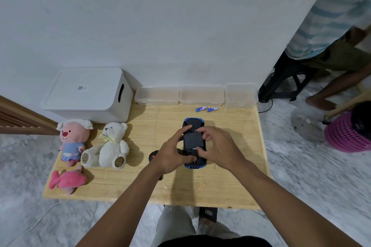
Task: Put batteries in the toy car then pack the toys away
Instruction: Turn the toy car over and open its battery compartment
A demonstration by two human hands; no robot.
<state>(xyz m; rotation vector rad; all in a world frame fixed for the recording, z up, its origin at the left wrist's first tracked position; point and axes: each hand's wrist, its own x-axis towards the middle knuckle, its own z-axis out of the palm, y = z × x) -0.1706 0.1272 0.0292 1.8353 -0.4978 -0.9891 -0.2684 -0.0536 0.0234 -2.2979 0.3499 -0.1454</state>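
I have the toy car lying belly-up mid-worktop, on pale grained wood. Its underside is smooth black plastic, with blue shell showing at both ends. My left hand and right hand both curl their fingers round it. Two blue cylindrical batteries lie behind it, in front of three clear plastic tubs. Three plush toys sit at the left, near one white lidded box.

Toy car mid-table, batteries behind it, plush toys left, storage box behind them.
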